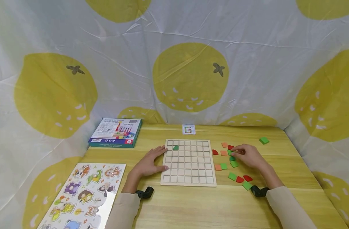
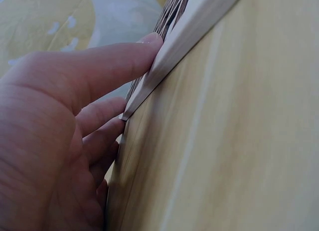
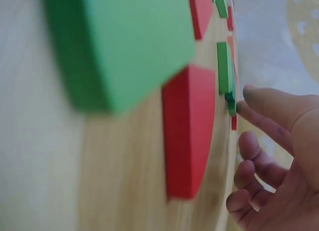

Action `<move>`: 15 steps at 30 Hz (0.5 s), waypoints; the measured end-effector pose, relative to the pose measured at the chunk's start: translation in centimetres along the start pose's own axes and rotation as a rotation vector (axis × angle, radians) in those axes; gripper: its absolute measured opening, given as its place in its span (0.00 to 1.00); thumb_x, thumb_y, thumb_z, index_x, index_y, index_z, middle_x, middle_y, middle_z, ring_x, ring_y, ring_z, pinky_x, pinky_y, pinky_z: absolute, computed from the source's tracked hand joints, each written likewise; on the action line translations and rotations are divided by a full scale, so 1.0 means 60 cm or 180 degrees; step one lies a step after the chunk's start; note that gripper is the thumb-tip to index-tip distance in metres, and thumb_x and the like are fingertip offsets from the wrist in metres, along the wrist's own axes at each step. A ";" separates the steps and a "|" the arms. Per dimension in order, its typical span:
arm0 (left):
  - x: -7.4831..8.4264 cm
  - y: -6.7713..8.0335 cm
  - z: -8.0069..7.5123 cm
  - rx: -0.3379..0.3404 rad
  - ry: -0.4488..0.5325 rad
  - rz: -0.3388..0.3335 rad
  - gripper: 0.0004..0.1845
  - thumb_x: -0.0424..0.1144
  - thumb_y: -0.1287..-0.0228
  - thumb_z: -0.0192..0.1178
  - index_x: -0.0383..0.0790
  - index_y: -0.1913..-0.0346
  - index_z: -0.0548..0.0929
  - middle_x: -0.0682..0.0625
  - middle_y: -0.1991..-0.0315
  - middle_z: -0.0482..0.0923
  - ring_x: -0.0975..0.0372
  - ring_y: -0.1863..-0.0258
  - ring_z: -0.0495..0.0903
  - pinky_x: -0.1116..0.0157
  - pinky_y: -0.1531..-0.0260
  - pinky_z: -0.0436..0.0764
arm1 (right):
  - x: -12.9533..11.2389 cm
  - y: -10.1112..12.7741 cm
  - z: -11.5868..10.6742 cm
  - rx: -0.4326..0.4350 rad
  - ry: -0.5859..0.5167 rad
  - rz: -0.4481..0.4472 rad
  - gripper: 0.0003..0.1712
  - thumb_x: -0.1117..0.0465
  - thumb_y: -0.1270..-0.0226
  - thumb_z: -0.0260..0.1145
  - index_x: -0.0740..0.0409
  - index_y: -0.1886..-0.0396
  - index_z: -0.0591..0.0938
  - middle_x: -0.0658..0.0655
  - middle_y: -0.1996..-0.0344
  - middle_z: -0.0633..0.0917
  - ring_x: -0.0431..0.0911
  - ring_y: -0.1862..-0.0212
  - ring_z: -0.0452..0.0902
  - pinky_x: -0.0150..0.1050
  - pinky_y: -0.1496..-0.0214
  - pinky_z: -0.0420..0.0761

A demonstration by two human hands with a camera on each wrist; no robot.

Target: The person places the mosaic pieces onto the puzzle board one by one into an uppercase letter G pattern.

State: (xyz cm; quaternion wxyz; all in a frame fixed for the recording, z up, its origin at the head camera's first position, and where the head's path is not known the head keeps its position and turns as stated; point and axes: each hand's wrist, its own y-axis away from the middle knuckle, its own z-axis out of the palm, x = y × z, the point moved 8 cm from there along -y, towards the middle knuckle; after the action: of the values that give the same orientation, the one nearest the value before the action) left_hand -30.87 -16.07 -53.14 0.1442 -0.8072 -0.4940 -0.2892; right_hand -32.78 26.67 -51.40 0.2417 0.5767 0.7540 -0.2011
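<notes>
Table (image 1: 191,205): yellow wood grain. Box (image 1: 115,133): printed lid, teal sides, lying flat at the table's ten o'clock. Animal picture board (image 1: 90,181): white ground, at the box's seven o'clock. Curtain (image 1: 126,57): pale, lemon print, twelve o'clock.

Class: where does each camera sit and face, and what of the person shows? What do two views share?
Head: worn on the head, facing forward and down at the grid board and tiles; the left hand, right hand and sleeves show.
Left wrist: worn there, looking along the left hand to the grid board's edge; only that hand shows.
Right wrist: worn there, looking past near tiles toward the right hand; only that hand shows.
Shared: head and right wrist views both show the right hand and tiles.
</notes>
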 end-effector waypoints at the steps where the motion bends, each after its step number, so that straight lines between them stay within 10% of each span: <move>1: 0.000 0.000 0.000 -0.0001 -0.0002 -0.0002 0.46 0.59 0.37 0.69 0.50 0.20 0.64 0.50 0.17 0.54 0.49 0.16 0.49 0.46 0.17 0.43 | 0.002 0.002 -0.003 0.0027 0.0004 -0.0003 0.14 0.54 0.28 0.69 0.54 0.49 0.90 0.52 0.64 0.85 0.45 0.64 0.73 0.39 0.61 0.75; 15: -0.003 -0.002 0.001 -0.0009 -0.0049 0.0012 0.46 0.60 0.37 0.68 0.51 0.19 0.63 0.51 0.17 0.54 0.50 0.16 0.49 0.47 0.16 0.43 | 0.027 0.012 -0.013 0.0055 -0.0041 0.0033 0.16 0.61 0.28 0.69 0.63 0.44 0.85 0.54 0.66 0.79 0.45 0.66 0.68 0.34 0.65 0.69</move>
State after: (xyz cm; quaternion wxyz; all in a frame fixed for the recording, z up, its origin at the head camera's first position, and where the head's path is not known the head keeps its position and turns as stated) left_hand -31.01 -16.12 -53.32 0.1397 -0.8106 -0.4931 -0.2834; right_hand -32.53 28.53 -51.75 0.2427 0.5813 0.7477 -0.2100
